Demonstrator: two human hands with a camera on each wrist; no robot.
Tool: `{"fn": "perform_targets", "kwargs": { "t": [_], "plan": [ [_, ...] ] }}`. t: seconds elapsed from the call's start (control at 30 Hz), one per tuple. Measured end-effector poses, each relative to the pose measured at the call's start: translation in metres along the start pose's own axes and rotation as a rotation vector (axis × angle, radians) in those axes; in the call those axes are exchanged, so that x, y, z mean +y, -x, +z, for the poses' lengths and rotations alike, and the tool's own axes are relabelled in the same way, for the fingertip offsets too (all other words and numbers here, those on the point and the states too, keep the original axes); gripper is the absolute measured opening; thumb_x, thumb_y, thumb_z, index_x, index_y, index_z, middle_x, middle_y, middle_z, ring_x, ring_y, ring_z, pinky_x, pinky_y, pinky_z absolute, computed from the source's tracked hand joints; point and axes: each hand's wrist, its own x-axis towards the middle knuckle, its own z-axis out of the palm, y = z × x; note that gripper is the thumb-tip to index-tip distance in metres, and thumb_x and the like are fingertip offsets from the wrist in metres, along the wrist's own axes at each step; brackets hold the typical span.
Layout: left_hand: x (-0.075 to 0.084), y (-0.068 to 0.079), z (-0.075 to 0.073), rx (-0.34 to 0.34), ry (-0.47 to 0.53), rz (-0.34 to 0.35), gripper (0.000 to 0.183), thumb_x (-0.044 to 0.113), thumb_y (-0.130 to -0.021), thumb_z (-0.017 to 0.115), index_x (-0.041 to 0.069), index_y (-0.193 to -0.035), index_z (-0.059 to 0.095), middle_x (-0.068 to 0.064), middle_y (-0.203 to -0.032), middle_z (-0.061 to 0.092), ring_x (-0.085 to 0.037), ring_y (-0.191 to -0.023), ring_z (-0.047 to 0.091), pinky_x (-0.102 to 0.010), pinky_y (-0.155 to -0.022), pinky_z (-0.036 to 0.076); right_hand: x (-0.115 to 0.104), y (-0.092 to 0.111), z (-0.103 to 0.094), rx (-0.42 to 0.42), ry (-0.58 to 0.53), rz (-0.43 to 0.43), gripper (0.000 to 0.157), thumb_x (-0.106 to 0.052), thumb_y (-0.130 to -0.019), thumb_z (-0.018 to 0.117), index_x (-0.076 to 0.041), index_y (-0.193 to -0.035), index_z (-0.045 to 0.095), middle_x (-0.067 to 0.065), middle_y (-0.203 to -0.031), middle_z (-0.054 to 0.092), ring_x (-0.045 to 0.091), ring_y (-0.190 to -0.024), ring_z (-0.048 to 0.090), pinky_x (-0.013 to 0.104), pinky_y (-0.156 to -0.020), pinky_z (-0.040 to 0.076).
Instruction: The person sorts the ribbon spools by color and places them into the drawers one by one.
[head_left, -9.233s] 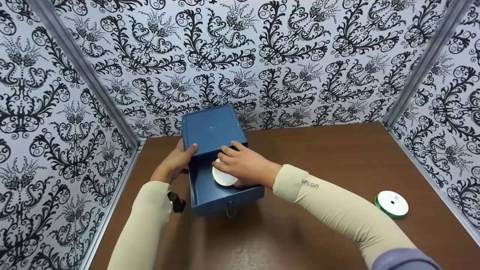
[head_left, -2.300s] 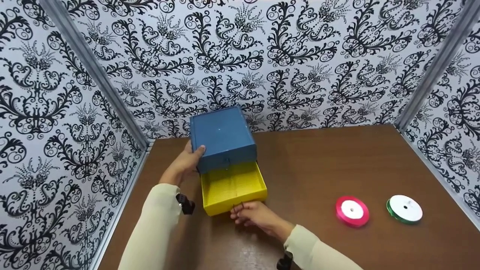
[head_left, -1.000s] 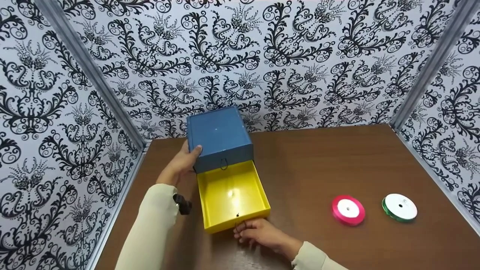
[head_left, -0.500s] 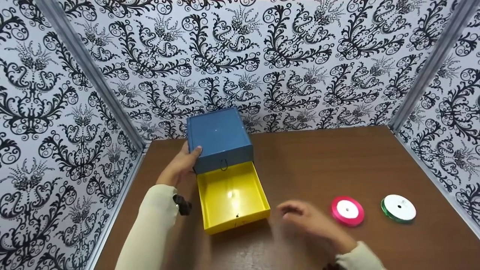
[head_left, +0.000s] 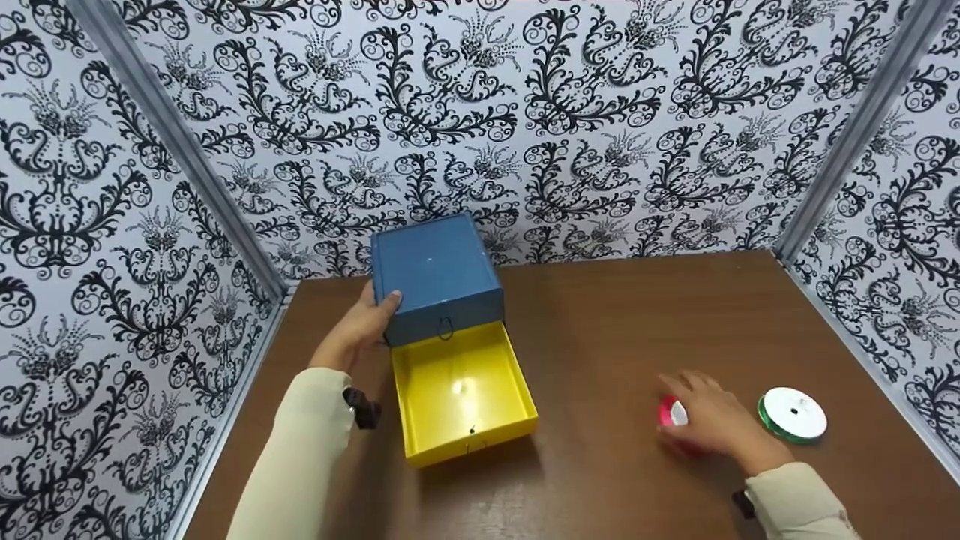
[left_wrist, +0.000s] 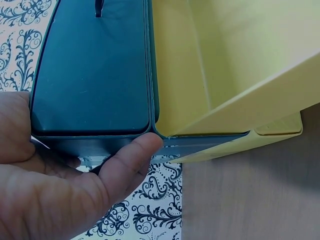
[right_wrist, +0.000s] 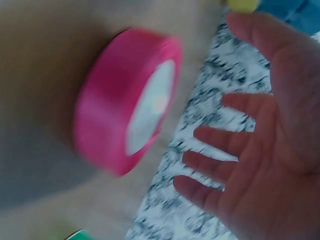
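My left hand (head_left: 358,324) holds the left side of a blue two-drawer box (head_left: 435,262), its thumb at the top edge. In the left wrist view, the thumb (left_wrist: 132,157) lies against the box's side by the divider between the drawers. The lower yellow drawer (head_left: 461,375) is pulled far out, with nothing inside; the blue upper drawer is closed. My right hand (head_left: 712,416) hovers over a pink ribbon spool (head_left: 666,412), partly hiding it. The right wrist view shows its fingers spread, apart from the pink ribbon spool (right_wrist: 107,105).
A green ribbon spool (head_left: 795,412) with a white face lies on the brown table (head_left: 600,322), right of my right hand. Patterned walls (head_left: 487,112) enclose the table at the back and sides. A thread loop (head_left: 446,328) hangs on the upper drawer's front.
Earlier, my right hand was in the open blue drawer; that drawer closed, the pink spool appeared on the table, and the yellow drawer came out. My right hand left its loop and moved right.
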Motion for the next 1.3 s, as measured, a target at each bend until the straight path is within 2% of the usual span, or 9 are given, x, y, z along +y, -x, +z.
{"fn": "perform_targets", "kwargs": {
  "t": [0.13,0.27,0.5,0.63,0.8,1.03,1.2,1.3],
  "plan": [
    [0.0,-0.001,0.001,-0.006,0.041,0.008,0.072,0.035,-0.108,0.04,0.021,-0.159,-0.008,-0.025,-0.157,0.021,-0.042,-0.131,0.043,-0.058,-0.103,0.039,0.014,0.005,0.009,-0.119,-0.021,0.035,0.085,-0.047,-0.075,0.083,-0.007,-0.143,0.052,0.029,-0.139,0.047,0.055,-0.129,0.037,0.076,-0.092,0.035],
    [0.0,-0.001,0.001,-0.01,0.063,0.009,0.071,0.035,-0.108,0.04,0.023,-0.159,-0.007,-0.024,-0.157,0.021,-0.043,-0.131,0.043,-0.058,-0.103,0.04,0.02,0.006,0.013,-0.189,-0.014,0.082,0.087,-0.049,-0.075,0.082,-0.007,-0.145,0.05,0.032,-0.139,0.046,0.055,-0.128,0.037,0.077,-0.093,0.032],
    [0.001,-0.002,0.004,-0.004,0.045,0.024,0.07,0.034,-0.108,0.04,0.021,-0.159,-0.006,-0.025,-0.157,0.022,-0.042,-0.132,0.042,-0.058,-0.104,0.039,0.028,0.008,0.01,-0.194,0.001,0.071,0.096,-0.037,-0.065,0.088,-0.004,-0.146,0.046,0.034,-0.137,0.045,0.059,-0.127,0.036,0.078,-0.09,0.033],
    [0.001,-0.001,0.002,0.006,0.018,0.003,0.071,0.036,-0.108,0.04,0.023,-0.16,-0.006,-0.023,-0.158,0.021,-0.041,-0.133,0.041,-0.058,-0.104,0.039,0.03,0.007,0.007,-0.205,0.009,0.058,0.096,-0.034,-0.064,0.088,-0.005,-0.146,0.047,0.032,-0.135,0.048,0.058,-0.126,0.038,0.076,-0.095,0.031],
    [0.001,-0.003,0.0,-0.008,-0.013,0.007,0.07,0.035,-0.108,0.038,0.021,-0.159,-0.008,-0.023,-0.16,0.015,-0.043,-0.134,0.039,-0.058,-0.105,0.038,0.024,0.003,0.005,-0.12,0.037,-0.026,0.088,-0.035,-0.064,0.087,-0.005,-0.14,0.054,0.023,-0.128,0.055,0.051,-0.121,0.046,0.071,-0.098,0.033],
    [-0.001,-0.001,-0.002,0.001,-0.012,-0.031,0.07,0.039,-0.107,0.039,0.027,-0.159,-0.007,-0.022,-0.16,0.017,-0.043,-0.133,0.042,-0.06,-0.103,0.04,-0.001,-0.008,-0.004,0.039,0.094,-0.194,0.084,-0.035,-0.06,0.089,-0.007,-0.134,0.059,0.014,-0.12,0.061,0.042,-0.117,0.052,0.064,-0.1,0.037],
    [0.0,0.001,-0.001,0.011,-0.014,-0.024,0.069,0.037,-0.108,0.039,0.025,-0.159,-0.005,-0.023,-0.158,0.022,-0.043,-0.129,0.047,-0.059,-0.101,0.042,-0.021,-0.021,-0.019,0.094,0.164,-0.294,0.085,-0.036,-0.06,0.09,-0.009,-0.135,0.06,0.013,-0.12,0.061,0.041,-0.119,0.051,0.065,-0.101,0.037],
    [0.002,-0.001,-0.001,0.01,-0.024,-0.007,0.069,0.037,-0.108,0.039,0.024,-0.16,-0.004,-0.022,-0.159,0.021,-0.041,-0.131,0.044,-0.058,-0.102,0.041,-0.032,-0.027,-0.031,0.129,0.207,-0.358,0.088,-0.036,-0.058,0.091,-0.009,-0.135,0.06,0.015,-0.122,0.061,0.042,-0.121,0.049,0.065,-0.102,0.035]
  ]
}}
